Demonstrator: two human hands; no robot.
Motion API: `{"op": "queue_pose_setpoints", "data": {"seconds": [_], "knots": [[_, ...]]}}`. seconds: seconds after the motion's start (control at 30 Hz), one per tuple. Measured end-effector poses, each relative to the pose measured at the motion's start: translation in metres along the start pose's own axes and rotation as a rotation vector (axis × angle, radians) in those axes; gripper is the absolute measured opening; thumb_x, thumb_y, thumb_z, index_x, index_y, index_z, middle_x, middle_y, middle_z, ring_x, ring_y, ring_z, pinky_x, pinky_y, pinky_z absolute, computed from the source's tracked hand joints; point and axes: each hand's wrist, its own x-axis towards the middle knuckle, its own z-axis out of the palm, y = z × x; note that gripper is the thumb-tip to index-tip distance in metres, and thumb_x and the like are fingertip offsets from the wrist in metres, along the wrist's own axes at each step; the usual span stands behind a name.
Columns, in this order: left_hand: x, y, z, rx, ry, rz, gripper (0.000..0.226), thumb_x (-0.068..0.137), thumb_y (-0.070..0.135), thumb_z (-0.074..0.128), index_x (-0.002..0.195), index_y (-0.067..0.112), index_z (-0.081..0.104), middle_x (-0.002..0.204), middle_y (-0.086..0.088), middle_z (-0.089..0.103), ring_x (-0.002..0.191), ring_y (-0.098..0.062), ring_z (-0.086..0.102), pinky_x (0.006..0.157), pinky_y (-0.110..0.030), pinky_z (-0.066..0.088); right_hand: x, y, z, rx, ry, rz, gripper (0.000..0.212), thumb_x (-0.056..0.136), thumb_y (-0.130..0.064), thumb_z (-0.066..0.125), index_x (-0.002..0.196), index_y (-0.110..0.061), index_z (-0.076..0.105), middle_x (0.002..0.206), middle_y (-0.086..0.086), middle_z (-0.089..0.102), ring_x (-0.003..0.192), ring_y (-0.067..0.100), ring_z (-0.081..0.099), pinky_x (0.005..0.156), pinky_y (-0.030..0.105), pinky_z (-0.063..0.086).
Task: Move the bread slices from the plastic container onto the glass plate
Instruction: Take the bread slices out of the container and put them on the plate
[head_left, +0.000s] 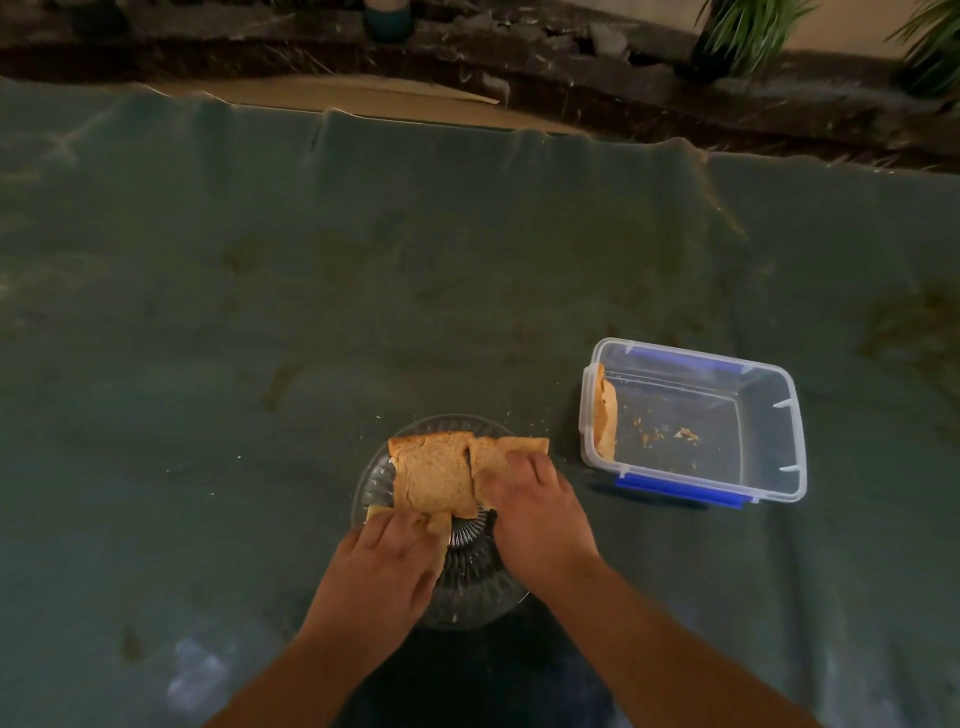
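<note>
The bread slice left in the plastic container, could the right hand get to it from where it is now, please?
Probably yes. The slice leans against the near-left wall of the open container, with no lid and nothing between it and the right hand. That hand rests on a slice on the plate and must let go first.

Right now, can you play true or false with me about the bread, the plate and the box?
1. The box has no bread left in it. False: one slice leans against its left wall.
2. Both hands touch bread on the plate. True: the left hand and the right hand each rest on a slice.
3. The box has a lid on. False: it is open.
4. Crumbs lie on the box floor. True.
5. The box sits left of the plate. False: it sits to the right.
</note>
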Motion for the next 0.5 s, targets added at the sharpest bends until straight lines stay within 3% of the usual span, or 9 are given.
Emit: {"op": "queue_pose_setpoints", "data": {"seconds": [0.23, 0.3, 0.37, 0.43, 0.5], "knots": [[0.004, 0.006, -0.003, -0.007, -0.048, -0.055, 0.042, 0.086, 0.049, 0.049, 0.117, 0.026, 0.068, 0.125, -0.008, 0.064, 0.109, -0.029, 0.061, 0.084, -0.047, 0.057, 0.002, -0.001, -0.008, -0.014, -0.03, -0.017, 0.061, 0.087, -0.014, 0.063, 0.144, -0.025, 0.046, 0.149, 0.015, 0.041, 0.139, 0.039, 0.032, 0.113, 0.054, 0.038], [0.011, 0.008, -0.008, -0.01, -0.019, -0.058, 0.041, 0.086, 0.049, 0.052, 0.114, 0.024, 0.067, 0.121, -0.008, 0.064, 0.104, -0.03, 0.061, 0.081, -0.048, 0.057, 0.0, 0.003, -0.019, 0.037, 0.1, -0.033, 0.049, 0.09, -0.022, 0.061, 0.139, -0.026, 0.05, 0.14, 0.01, 0.053, 0.128, 0.032, 0.045, 0.105, 0.051, 0.046], [0.025, 0.012, -0.018, -0.066, 0.024, -0.073, 0.035, 0.088, 0.047, 0.051, 0.106, 0.023, 0.069, 0.109, -0.003, 0.065, 0.097, -0.026, 0.06, 0.077, -0.045, 0.056, -0.003, 0.016, -0.035, 0.133, 0.333, 0.002, 0.032, 0.092, -0.034, 0.052, 0.124, -0.03, 0.056, 0.12, -0.001, 0.061, 0.109, 0.018, 0.053, 0.091, 0.037, 0.052], [0.045, 0.019, -0.031, -0.193, 0.066, -0.114, 0.029, 0.091, 0.046, 0.051, 0.098, 0.025, 0.069, 0.097, 0.004, 0.064, 0.086, -0.019, 0.06, 0.071, -0.04, 0.056, -0.003, 0.041, -0.055, 0.27, 0.507, 0.181, 0.02, 0.092, -0.038, 0.055, 0.112, -0.035, 0.057, 0.107, -0.01, 0.06, 0.097, 0.008, 0.051, 0.081, 0.028, 0.047], [0.07, 0.029, -0.047, -0.353, 0.064, -0.203, 0.021, 0.093, 0.047, 0.054, 0.095, 0.031, 0.067, 0.089, 0.013, 0.064, 0.076, -0.007, 0.06, 0.062, -0.031, 0.054, 0.004, 0.075, -0.076, 0.479, 0.513, 0.467, 0.016, 0.095, -0.038, 0.063, 0.11, -0.035, 0.057, 0.102, -0.009, 0.062, 0.089, 0.01, 0.056, 0.078, 0.031, 0.047]]}}
